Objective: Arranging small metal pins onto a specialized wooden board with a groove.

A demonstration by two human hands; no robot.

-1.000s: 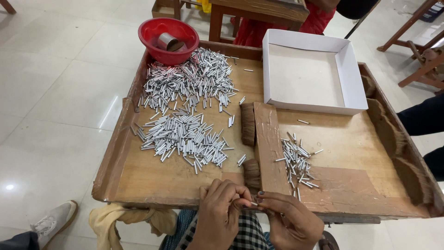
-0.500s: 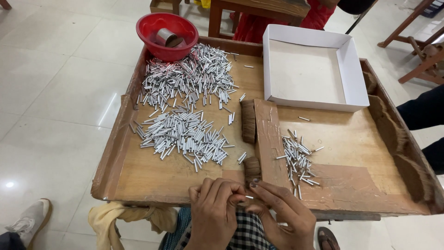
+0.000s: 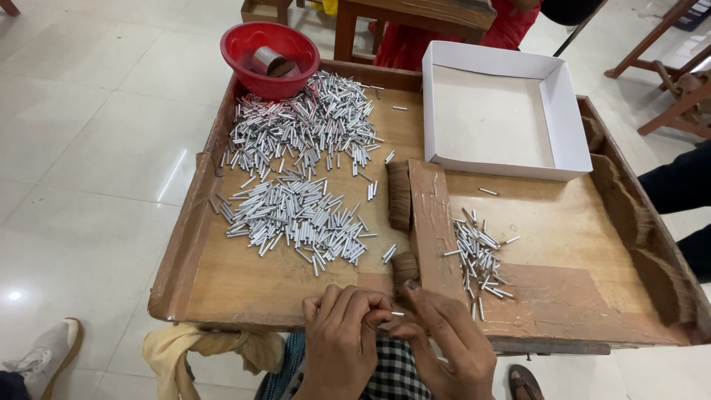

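While both hands pinch a tube, the red bowl holds a can.

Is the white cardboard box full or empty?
Empty: the white box shows only its bare bottom, with no silver tubes inside.

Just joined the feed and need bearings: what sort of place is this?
Probably a small hand-assembly workshop: a wooden tray holds heaps of small silver tubes, a white box sits alongside, and the hands work one tube at the near edge.
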